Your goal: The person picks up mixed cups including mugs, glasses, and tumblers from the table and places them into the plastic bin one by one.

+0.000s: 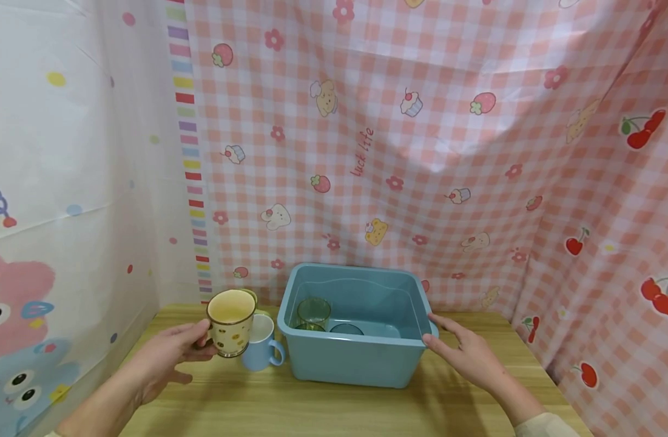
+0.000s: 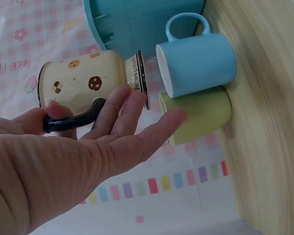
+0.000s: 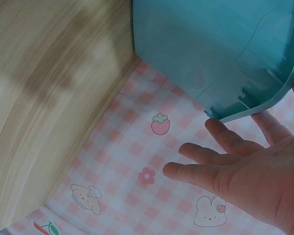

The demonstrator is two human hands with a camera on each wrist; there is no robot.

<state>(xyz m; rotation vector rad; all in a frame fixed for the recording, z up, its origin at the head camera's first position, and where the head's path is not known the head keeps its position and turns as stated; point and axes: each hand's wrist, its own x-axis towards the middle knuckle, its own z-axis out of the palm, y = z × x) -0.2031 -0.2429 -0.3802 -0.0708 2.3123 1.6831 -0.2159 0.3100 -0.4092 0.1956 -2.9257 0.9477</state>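
My left hand [image 1: 161,358] holds a cream mug [image 1: 231,337] with a cookie pattern by its dark handle [image 2: 78,120], lifted in front of the other mugs. Behind it stand a light blue mug [image 1: 255,353] and a green mug [image 2: 206,116], which is mostly hidden in the head view. To their right is a blue plastic bin [image 1: 347,364]. My right hand [image 1: 470,358] touches the bin's right rim, its fingers [image 3: 201,154] spread and nearly straight. Inside the bin a greenish glass [image 1: 314,309] stands at the left, with other rounded glassware partly hidden by the front wall.
Everything stands on a wood-grain table [image 1: 224,400]. A pink checked cloth [image 1: 366,200] hangs right behind the bin. White printed cloth [image 1: 71,152] closes off the left side, and cherry-print cloth [image 1: 628,243] the right.
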